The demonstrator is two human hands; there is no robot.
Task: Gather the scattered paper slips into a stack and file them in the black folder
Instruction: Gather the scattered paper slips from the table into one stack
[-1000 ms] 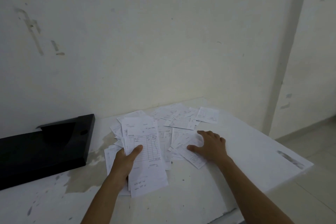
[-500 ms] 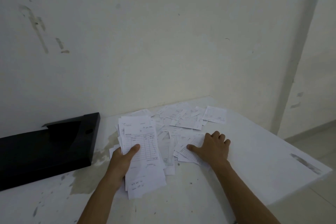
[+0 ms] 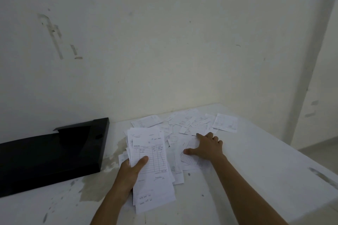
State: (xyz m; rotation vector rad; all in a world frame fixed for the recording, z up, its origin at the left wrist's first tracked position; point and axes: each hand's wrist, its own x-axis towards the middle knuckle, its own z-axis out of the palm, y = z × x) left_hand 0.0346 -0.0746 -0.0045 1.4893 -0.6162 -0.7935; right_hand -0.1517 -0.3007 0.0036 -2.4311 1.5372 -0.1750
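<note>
The left hand (image 3: pixel 129 171) pinches a loose stack of slips (image 3: pixel 150 162) beside the black folder (image 3: pixel 49 153) while the right hand (image 3: pixel 205 147) lies open, palm down, on scattered slips (image 3: pixel 193 124), which may crumple or slide off the table (image 3: pixel 256 170) if raked carelessly.

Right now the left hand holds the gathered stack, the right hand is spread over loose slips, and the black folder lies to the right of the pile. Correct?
Not quite. The head view shows the black folder lying to the left of the pile, against the wall. The rest stands: the left hand holds the gathered stack, and the right hand is spread over loose slips.
</note>
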